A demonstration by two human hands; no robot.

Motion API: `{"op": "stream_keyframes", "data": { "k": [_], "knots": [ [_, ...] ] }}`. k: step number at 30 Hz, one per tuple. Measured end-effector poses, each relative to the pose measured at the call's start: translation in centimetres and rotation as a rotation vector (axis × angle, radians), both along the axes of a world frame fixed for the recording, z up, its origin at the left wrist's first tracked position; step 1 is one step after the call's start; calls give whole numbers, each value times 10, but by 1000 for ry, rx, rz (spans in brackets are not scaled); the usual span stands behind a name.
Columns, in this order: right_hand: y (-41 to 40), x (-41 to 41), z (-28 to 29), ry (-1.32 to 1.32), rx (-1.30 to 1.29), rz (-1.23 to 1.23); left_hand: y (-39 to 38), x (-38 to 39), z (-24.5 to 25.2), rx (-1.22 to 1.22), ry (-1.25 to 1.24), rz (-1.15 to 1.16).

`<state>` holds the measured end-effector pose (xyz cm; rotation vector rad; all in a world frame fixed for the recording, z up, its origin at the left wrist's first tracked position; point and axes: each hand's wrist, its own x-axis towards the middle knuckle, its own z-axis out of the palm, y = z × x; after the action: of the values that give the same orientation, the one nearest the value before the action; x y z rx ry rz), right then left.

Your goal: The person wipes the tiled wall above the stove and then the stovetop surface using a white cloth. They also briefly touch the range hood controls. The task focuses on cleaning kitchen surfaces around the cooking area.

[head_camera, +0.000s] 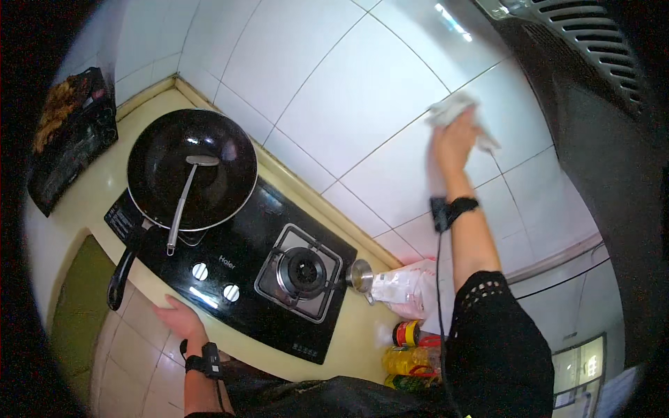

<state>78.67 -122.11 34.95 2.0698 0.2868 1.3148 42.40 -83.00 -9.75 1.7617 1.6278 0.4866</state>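
Note:
My right hand point(453, 140) presses a crumpled white cloth point(450, 108) to the white tiled wall point(376, 99); hand and cloth are slightly blurred. Down at the front edge of the pale yellow countertop point(360, 360), my left hand point(180, 316) rests empty, its thumb apart from the fingers. Close by is a black Haier gas stove point(245, 224) with two knobs point(215, 282). On its left burner sits a dark wok point(151, 162), its black handle point(123, 277) pointing towards me. A metal spatula point(181, 204) lies in the wok, with its handle over the rim.
The right burner point(303, 277) is bare. Beyond it stand a metal cup point(360, 276), a plastic bag point(405, 290) and several bottles point(410, 360). A range hood point(580, 120) overhangs at right. A dark board-like object point(78, 141) is at far left. Cables run from both wrist straps point(454, 211).

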Motion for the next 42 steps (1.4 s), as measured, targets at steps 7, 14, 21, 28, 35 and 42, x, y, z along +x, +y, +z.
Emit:
{"op": "stream_keyframes", "data": {
  "k": [7, 14, 21, 28, 35, 42],
  "knots": [
    [-7, -20, -59, 354, 262, 92, -1, 0, 3, 22, -14, 11],
    [17, 10, 47, -52, 228, 109, -1, 1, 8, -174, 47, 28],
    [21, -29, -40, 392, 319, -147, 37, -18, -62, -18, -202, -47],
    [41, -20, 20, 181, 322, -56, 202, 17, -129, 314, -247, -233],
    [56, -28, -8, 120, 414, -44, 237, 83, -92, -81, -138, 25],
    [55, -22, -11, 254, 342, -200, 228, 73, -69, 29, -446, -100]
  ]
}}
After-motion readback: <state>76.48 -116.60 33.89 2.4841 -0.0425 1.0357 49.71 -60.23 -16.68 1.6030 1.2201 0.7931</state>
